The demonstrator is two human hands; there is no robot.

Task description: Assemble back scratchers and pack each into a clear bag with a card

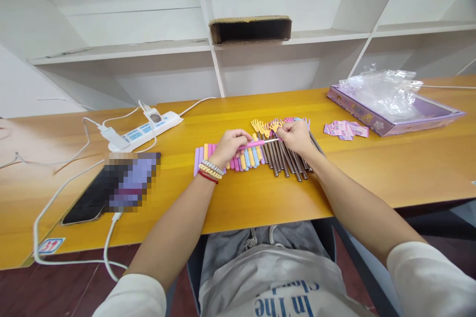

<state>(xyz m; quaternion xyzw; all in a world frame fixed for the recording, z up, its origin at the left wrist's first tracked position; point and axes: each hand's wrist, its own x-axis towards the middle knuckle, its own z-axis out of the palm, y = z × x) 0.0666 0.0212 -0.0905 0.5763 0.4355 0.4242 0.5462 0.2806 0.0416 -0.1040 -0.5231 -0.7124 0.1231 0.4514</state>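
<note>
My left hand (230, 146) is closed round the pink handle of a back scratcher (256, 143), held level above the table. A thin metal rod leads from that handle to my right hand (295, 136), whose fingers are closed on the far end and hide it. Under and beside my left hand lies a row of handle tubes (197, 158) in purple, yellow, pink and blue. Below my right hand is a pile of dark metal rods (292, 166). Yellow hand-shaped scratcher heads (260, 127) stick out behind the rods, with pink and blue ones partly hidden.
On the right stands a purple box tray (394, 129) holding clear plastic bags (386, 89), with small pink cards (345, 130) beside it. To the left are a white power strip (148, 131), cables and a dark phone (87, 198). A cardboard box (251, 22) sits on the shelf behind.
</note>
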